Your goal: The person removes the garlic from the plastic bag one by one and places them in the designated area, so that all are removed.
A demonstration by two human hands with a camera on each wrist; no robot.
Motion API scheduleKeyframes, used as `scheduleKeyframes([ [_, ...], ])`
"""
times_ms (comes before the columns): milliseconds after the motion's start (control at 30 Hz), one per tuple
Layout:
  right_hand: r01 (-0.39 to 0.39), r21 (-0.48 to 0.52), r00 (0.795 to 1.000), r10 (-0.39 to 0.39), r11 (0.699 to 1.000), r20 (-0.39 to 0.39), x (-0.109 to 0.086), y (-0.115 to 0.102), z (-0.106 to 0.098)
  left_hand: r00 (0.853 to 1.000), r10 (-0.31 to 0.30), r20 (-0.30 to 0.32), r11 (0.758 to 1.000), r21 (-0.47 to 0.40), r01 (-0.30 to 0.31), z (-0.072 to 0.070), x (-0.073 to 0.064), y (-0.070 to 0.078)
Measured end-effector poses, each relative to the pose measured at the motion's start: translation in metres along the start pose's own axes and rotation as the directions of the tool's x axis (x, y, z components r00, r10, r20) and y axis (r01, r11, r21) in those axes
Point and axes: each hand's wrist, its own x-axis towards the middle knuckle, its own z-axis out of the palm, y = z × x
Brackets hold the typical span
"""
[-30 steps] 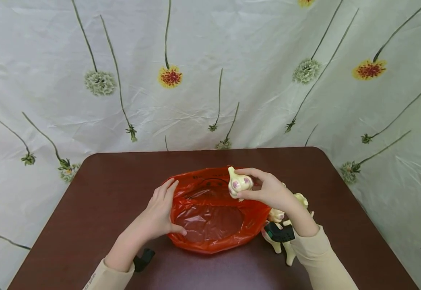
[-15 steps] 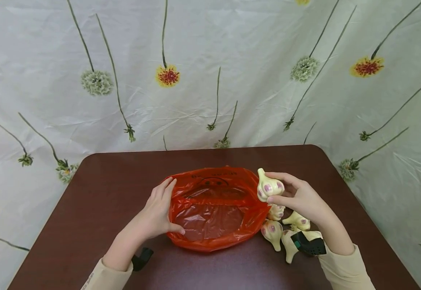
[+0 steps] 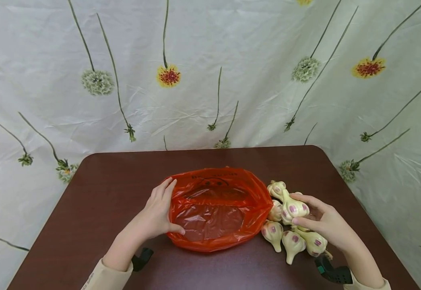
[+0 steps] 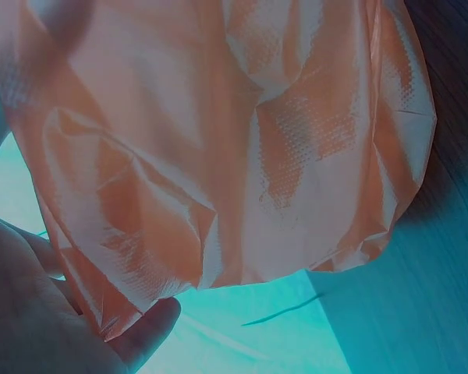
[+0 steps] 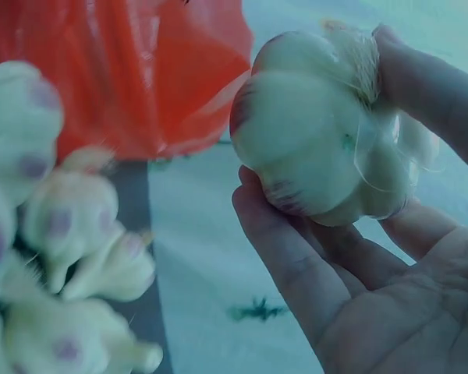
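Observation:
A red plastic bag with a dark printed face stands with its mouth wide on the dark table. My left hand holds the bag's left side, thumb at the front rim and fingers at the back. The left wrist view shows the bag's lower corner between thumb and fingers. Between thumb and fingers, my right hand grips a garlic bulb, pale with purple patches, stem up. It overlaps several more bulbs in the head view. The right wrist view shows the held bulb's stringy root end near the thumb.
Several other garlic bulbs, among them one with its stem toward me, lie close against the bag's right side. A dark brown table with rounded far corners lies beneath. Behind it hangs a white cloth printed with flowers.
My right hand has carried the garlic bulb from over the bag's mouth to the right and down toward the other bulbs. My left hand has stayed at the bag.

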Motion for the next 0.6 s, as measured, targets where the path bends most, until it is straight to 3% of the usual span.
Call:
scheduleKeyframes([
  [100,-0.039,0.020,0.999,0.039,0.999,-0.024,-0.010,0.012,-0.004,1.000,0.006,-0.001,1.000,0.002,-0.006,0.001,0.001,0.000],
  [367,-0.164,-0.040,0.981,0.159,0.986,-0.108,-0.021,0.039,-0.021,1.000,-0.022,0.017,1.000,-0.002,0.022,0.001,0.000,0.001],
  [600,-0.301,-0.063,0.947,0.290,0.952,-0.139,-0.022,0.070,-0.035,1.000,-0.015,0.027,1.000,-0.004,0.015,0.003,0.002,0.001],
])
